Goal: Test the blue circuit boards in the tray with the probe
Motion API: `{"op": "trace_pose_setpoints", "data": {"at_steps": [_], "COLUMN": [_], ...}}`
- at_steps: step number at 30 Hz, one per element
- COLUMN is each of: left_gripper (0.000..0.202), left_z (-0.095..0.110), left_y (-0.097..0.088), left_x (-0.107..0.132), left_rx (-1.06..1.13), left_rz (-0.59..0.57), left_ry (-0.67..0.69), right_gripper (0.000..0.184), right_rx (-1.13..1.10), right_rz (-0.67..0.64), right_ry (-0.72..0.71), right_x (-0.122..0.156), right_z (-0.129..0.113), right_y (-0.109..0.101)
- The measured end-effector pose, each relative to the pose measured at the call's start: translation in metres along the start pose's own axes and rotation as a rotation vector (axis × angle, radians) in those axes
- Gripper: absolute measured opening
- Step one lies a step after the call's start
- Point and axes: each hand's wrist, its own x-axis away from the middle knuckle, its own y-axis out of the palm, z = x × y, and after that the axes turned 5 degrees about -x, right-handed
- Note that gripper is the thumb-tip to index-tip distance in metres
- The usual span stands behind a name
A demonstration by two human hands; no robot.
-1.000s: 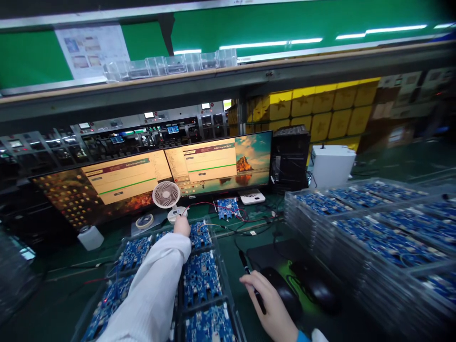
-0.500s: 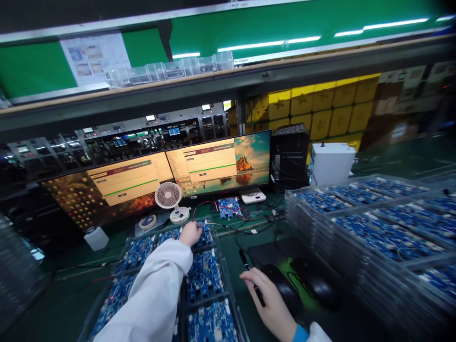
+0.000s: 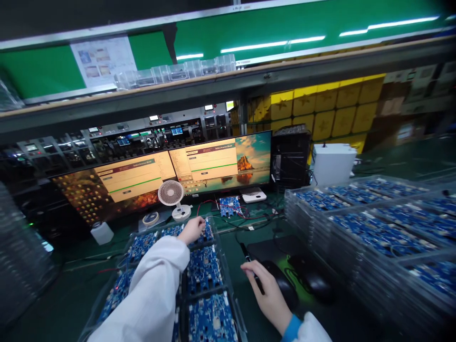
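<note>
My left hand (image 3: 192,230) reaches to the far right compartment of a clear tray (image 3: 228,280). Its fingers are pinched together at a blue circuit board (image 3: 208,233); what they grip is too small to make out. Wires lie close by the fingertips. More blue boards fill the other compartments, one of them (image 3: 204,270) just below the hand. To the right of the tray, my right hand (image 3: 267,292) is closed around a black pen (image 3: 244,250), whose end sticks up past the fingers. Part of the pen is hidden by the hand.
Two monitors (image 3: 221,164) stand behind the tray, with a small white fan (image 3: 171,194) before them. A separate blue board (image 3: 230,206) with wires lies near the right monitor. Black mice (image 3: 313,278) rest on a mat. Stacked trays of boards (image 3: 320,223) rise at right.
The view has shifted slightly. My left hand stays at the far right board with its fingers turned a little. My right hand still holds the pen, slightly higher in view.
</note>
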Motion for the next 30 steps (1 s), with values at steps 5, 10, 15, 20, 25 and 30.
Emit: {"op": "trace_pose_setpoints", "data": {"at_steps": [5,10,15,20,25,30], "left_gripper": [0.013,0.022,0.009,0.016,0.018,0.017], "left_z": [0.015,0.029,0.035,0.025,0.006,-0.001], "left_y": [-0.005,-0.011,-0.017,-0.009,0.017,0.038], "left_x": [0.053,0.093,0.106,0.107,0.094,0.088], "left_rx": [0.482,0.562,0.23,-0.092,-0.091,-0.017], "left_rz": [-0.25,-0.4,-0.377,-0.256,-0.091,0.003], "left_ry": [0.165,0.305,0.453,0.441,0.256,0.175], "right_gripper": [0.038,0.028,0.021,0.017,0.027,0.028], "right_rx": [-0.083,-0.176,-0.164,-0.047,0.041,0.116], "right_rz": [0.025,0.038,-0.057,-0.043,-0.07,-0.083], "right_ry": [0.089,0.155,0.117,0.081,0.097,0.11], "right_x": [0.0,-0.001,0.001,0.003,0.005,0.007], "right_z": [0.007,0.007,0.008,0.01,0.016,0.021], "right_y": [0.0,0.006,0.009,0.009,0.012,0.012]}}
